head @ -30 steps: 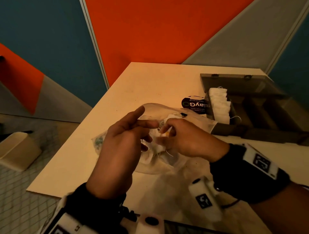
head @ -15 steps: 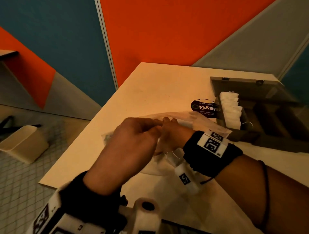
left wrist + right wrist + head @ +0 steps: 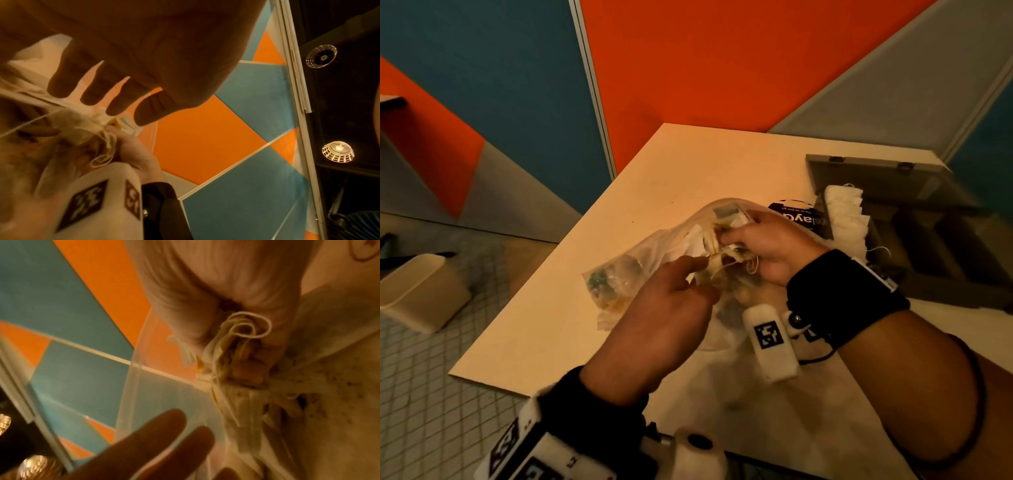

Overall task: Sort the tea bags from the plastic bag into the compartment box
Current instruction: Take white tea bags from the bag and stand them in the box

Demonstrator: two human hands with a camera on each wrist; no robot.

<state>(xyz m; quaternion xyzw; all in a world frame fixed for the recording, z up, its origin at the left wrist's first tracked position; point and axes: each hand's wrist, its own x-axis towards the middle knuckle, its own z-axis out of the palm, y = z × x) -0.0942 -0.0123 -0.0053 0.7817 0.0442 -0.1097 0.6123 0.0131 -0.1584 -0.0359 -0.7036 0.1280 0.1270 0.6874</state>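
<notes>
A clear plastic bag (image 3: 619, 277) lies crumpled on the table, with several tea bags inside. My right hand (image 3: 743, 246) is at the bag's mouth and grips a bunch of tea bags (image 3: 726, 255) with their looped strings (image 3: 246, 327); its curled fingers (image 3: 246, 369) close round the bunch. My left hand (image 3: 698, 270) hovers just left of the bunch with straight fingers (image 3: 92, 91) and holds nothing. The dark compartment box (image 3: 941, 260) stands open at the right. A row of white tea bags (image 3: 846, 219) fills its left compartment.
A black printed packet (image 3: 799, 217) lies between the bag and the box. The table's near-left edge (image 3: 493, 373) drops to a tiled floor, where a beige bin (image 3: 421, 294) stands. Coloured wall panels close the far side.
My right hand went into the bag and now holds a bunch of tea bags at its mouth. My left hand has let go and straightened its fingers.
</notes>
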